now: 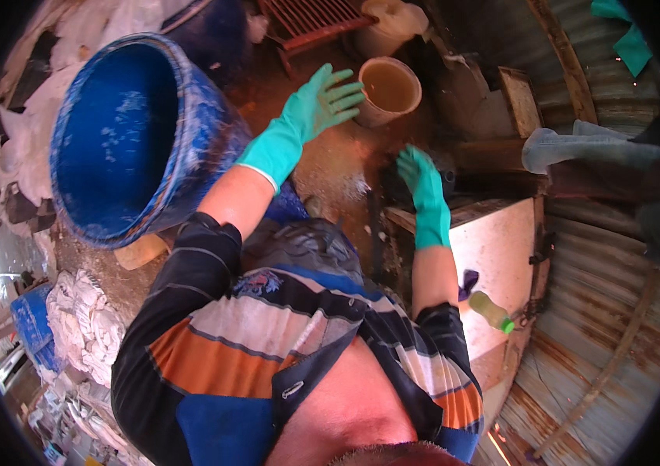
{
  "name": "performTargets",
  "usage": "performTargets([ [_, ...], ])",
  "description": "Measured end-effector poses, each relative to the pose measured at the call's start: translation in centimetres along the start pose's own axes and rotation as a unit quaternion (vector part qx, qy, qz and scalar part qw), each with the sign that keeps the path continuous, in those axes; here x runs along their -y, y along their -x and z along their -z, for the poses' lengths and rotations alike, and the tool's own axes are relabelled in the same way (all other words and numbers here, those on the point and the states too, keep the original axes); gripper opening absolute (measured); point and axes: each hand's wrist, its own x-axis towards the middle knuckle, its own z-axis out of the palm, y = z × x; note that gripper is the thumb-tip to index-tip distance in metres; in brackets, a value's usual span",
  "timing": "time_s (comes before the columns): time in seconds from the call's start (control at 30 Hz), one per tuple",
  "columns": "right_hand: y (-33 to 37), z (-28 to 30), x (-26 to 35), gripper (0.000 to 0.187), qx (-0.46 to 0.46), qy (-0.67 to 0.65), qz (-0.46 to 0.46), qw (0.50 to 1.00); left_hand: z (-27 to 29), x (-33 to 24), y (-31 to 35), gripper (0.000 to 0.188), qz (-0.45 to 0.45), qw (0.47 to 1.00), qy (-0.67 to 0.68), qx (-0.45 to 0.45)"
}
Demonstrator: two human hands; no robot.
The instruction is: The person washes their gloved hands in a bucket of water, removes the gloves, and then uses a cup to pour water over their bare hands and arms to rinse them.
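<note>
My left hand point(322, 102), in a green rubber glove, is raised with its fingers spread and holds nothing. Just right of its fingertips stands a pale bucket point(376, 116) with brownish liquid in it. My right hand point(421, 172), gloved the same way, is lower and to the right, over a dark spot beside a wooden box. Its fingers look loosely stretched, and no object shows in them. On the left, a large blue drum point(202, 128) lies tipped with its wide mouth facing me, close to my left forearm.
A reddish slatted rack point(310, 22) and a whitish container point(392, 27) stand at the back. Right of me, a bottle with a green cap point(491, 312) lies on a pale board point(493, 241). Corrugated metal walls point(602, 334) bound the right. White sacks point(85, 326) pile up on the left.
</note>
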Motion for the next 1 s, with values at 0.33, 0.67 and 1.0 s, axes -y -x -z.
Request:
performTargets([
  [0.33, -21.9, -4.3, 9.9, 0.051, -0.044, -0.216, -0.022, 0.975, 6.5, -2.2, -23.4, 0.064, 0.087, 0.992, -0.076, -0.059],
  [0.67, -33.8, -5.2, 8.2, 0.058, -0.173, -0.214, -0.121, 0.954, 13.6, 0.4, -36.9, 0.055, 0.212, 0.946, -0.160, -0.185],
  [1.0, -46.9, -1.6, 0.6, 0.057, -0.204, -0.244, -0.188, 0.929, 21.1, 9.5, -46.6, 0.051, 0.261, 0.927, -0.091, -0.254],
])
